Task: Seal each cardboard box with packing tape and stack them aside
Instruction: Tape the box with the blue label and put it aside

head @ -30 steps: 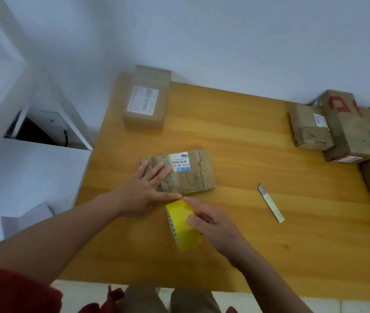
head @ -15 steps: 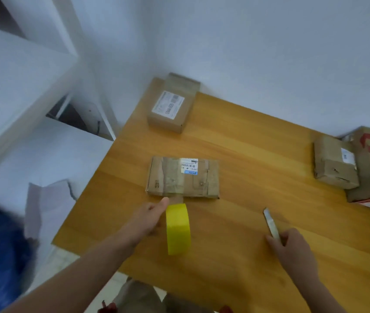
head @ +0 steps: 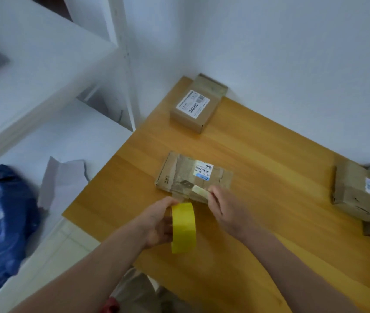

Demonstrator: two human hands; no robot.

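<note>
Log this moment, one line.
step: taping flat box | left hand: holds yellow tape roll | right hand: pale cutter at box edge

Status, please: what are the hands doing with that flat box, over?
Left hand grips yellow tape roll. Right hand holds cutter at flat box near edge. Nothing blocks it.
</note>
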